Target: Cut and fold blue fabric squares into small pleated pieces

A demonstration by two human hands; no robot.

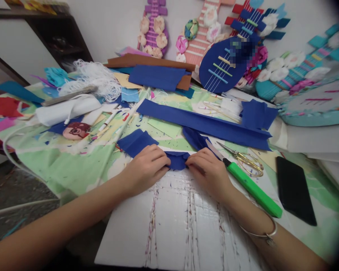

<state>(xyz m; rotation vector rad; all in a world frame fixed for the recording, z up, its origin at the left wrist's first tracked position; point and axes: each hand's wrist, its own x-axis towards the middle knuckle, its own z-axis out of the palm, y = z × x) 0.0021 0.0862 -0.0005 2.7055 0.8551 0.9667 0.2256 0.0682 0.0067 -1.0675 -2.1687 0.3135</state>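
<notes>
Between my two hands lies a small piece of dark blue crepe paper [177, 160], at the far part of a scored white board [175, 226]. My left hand [149, 165] pinches its left end, and my right hand [207, 169] pinches the right end. Another blue paper piece [137, 142] rests just beyond my left hand. A crumpled blue strip [196, 139] lies behind my right hand. Beside my right wrist is a green-handled knife [252, 188], its blade pointing away to the left. Gold-handled scissors [244, 160] sit to its right, partly open.
A long blue paper strip [203, 124] crosses the table behind. White string [92, 81] is heaped at the back left near a white glue gun [69, 109]. A black phone [295, 190] lies at right. Decorated instrument-shaped crafts, including a blue one [214, 71], lean on the wall.
</notes>
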